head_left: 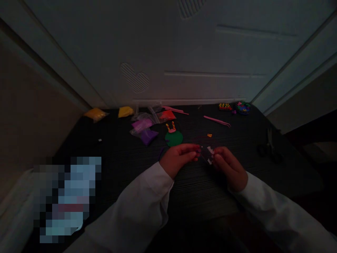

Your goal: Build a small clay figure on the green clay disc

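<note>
Between my two hands is a small clear plastic piece (205, 155) with white bits on it; whether it is a bag or a sheet I cannot tell. My left hand (178, 160) pinches its left edge with thumb and fingers. On the other side my right hand (230, 169) has closed fingers on its right edge, near the white bits. Just beyond my left hand lies a flat green disc (174, 138), with a pink piece (172, 130) and two yellow-and-red twisted sticks at its top. A small orange-yellow bit (209, 135) rests on the table behind the clear piece.
Bags of orange (96, 114), yellow (125, 111), purple (148, 136) and red (167, 115) material lie along the back left. Pink tweezers (217, 121), scissors (270, 146) and small colourful models (242, 108) are to the right. A blurred-out bright screen (75, 193) stands front left.
</note>
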Available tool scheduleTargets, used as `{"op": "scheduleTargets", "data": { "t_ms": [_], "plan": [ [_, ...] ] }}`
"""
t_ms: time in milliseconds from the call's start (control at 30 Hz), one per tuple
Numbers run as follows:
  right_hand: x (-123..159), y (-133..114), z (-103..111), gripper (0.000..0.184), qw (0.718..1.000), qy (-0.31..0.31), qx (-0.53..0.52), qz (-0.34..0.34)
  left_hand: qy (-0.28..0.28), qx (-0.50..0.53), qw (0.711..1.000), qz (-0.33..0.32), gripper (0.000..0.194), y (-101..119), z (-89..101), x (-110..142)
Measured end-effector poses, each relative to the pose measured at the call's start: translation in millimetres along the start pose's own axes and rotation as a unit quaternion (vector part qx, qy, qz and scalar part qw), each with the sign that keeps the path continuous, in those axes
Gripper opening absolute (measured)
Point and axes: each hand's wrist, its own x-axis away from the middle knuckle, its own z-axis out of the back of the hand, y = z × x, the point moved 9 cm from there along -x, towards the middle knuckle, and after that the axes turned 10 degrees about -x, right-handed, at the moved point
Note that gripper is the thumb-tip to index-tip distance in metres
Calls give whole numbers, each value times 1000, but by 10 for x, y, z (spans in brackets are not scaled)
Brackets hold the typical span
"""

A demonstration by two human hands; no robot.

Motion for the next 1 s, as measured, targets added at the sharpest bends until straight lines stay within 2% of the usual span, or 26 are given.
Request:
{"op": "scheduleTargets", "data": {
  "t_ms": [300, 433, 600, 767, 933, 1000],
  "plan": [
    [5, 1, 6, 15, 1000, -4, -10, 16, 15, 24, 999, 21, 20, -23, 33, -2],
    [-33, -19, 226, 18, 992, 59, 107, 38, 25, 3, 1000, 11, 18, -7, 79, 2],
    [-140, -36, 400, 36, 952, 66, 298, 35, 41, -16, 999, -5, 17, 25, 161, 9],
    [-195, -81, 463, 47, 904, 74, 416, 62, 51, -29, 998, -9, 20, 19, 209, 10],
    [-118, -322, 342, 38, 854, 76, 478, 191, 55, -44, 997, -17, 20, 20, 221, 14],
    [-64, -396, 166, 31, 841, 31, 488, 233, 56, -38, 998, -19, 21, 29, 220, 15]
  ]
}}
